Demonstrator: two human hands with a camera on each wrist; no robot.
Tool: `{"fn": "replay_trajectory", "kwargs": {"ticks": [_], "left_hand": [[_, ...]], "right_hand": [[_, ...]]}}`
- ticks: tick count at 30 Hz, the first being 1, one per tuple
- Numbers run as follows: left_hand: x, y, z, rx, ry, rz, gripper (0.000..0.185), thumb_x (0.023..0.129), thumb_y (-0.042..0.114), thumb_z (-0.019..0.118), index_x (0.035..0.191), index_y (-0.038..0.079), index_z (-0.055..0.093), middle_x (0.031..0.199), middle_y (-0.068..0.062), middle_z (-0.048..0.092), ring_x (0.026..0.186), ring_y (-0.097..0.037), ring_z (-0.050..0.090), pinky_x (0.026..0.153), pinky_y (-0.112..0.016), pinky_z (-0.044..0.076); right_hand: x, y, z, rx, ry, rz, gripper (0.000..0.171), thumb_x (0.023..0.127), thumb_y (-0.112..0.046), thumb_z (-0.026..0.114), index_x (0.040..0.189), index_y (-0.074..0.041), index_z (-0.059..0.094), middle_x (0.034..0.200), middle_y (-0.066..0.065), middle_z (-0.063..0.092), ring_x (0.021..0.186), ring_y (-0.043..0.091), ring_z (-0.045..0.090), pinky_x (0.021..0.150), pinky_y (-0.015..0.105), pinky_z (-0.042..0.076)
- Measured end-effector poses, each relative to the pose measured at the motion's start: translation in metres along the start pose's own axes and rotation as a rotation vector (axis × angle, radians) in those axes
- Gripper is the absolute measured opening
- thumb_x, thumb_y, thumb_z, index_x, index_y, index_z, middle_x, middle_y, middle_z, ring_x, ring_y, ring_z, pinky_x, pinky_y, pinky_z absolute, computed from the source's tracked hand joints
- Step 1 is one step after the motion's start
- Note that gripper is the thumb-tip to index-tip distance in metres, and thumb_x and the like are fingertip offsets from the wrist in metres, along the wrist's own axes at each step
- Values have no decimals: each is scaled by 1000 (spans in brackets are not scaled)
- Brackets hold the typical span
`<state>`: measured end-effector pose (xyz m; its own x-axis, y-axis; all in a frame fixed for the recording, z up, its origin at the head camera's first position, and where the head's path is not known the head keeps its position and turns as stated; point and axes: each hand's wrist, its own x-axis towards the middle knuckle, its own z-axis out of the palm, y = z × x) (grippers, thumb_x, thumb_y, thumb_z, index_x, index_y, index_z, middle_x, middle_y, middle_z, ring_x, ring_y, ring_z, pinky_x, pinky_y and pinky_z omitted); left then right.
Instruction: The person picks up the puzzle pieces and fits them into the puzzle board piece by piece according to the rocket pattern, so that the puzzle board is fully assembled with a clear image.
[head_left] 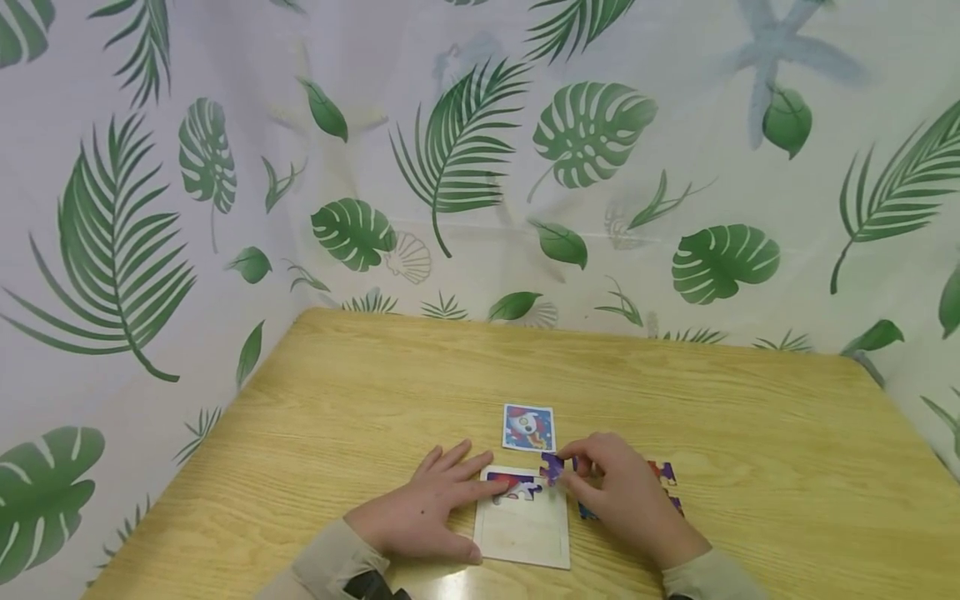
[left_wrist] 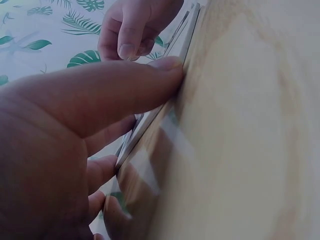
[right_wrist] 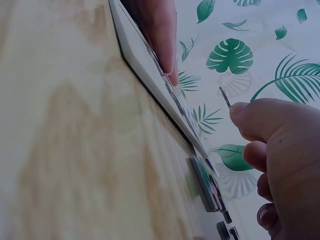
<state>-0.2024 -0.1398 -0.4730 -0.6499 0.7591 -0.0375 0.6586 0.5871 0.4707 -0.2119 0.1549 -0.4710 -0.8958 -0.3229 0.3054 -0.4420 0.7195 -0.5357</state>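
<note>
Purple jigsaw piece (head_left: pixel 552 467), pinched by the right hand (head_left: pixel 626 492), might, if lowered tilted, dislodge the assembled pieces (head_left: pixel 528 489) touched by the spread left hand (head_left: pixel 423 510).

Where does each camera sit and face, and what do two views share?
Head: on the head, facing forward and down at the table and puzzle board; left hand, right hand and sleeves show.
Left wrist: on that wrist, looking low along the board's edge; left hand close, right hand beyond.
Right wrist: on that wrist, looking low across the table; right hand pinching a puzzle piece, part of left hand at top.
Shared: both wrist views show the board and leaf-print backdrop.
</note>
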Motion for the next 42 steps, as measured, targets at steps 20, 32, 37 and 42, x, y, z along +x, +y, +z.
{"fn": "replay_trajectory", "kwargs": {"ticks": [20,32,37,42], "left_hand": [[-1,2,-4,-12,-9,-6,81,79,58,62,147,42,20,156,2,9,142,-29,-6,108,-58,-3],[-1,1,-3,-18,-15,-5,81,80,59,61,147,43,19,156,2,8,142,-29,-7,108,-59,-2],[-1,1,-3,-18,-13,-8,81,79,59,61,147,43,19,156,3,8,142,-28,-7,108,-59,-2],[-2,0,-2,-14,-11,-3,80,79,61,60,147,42,21,156,3,8,142,-28,-6,108,-59,-2]], "right_hand": [[1,-7,6,-50,-60,18,17,80,-31,74,95,-32,65,73,-15,48,69,6,44,59,22,40],[1,-5,8,-84,-89,7,17,78,-31,75,91,-32,65,72,-15,48,69,6,42,60,22,38],[1,-4,8,-126,-114,17,15,78,-31,75,88,-31,65,71,-15,47,68,6,41,60,23,37],[0,-5,8,-145,-137,26,14,77,-35,74,87,-33,64,70,-16,47,67,5,41,60,23,37]]}}
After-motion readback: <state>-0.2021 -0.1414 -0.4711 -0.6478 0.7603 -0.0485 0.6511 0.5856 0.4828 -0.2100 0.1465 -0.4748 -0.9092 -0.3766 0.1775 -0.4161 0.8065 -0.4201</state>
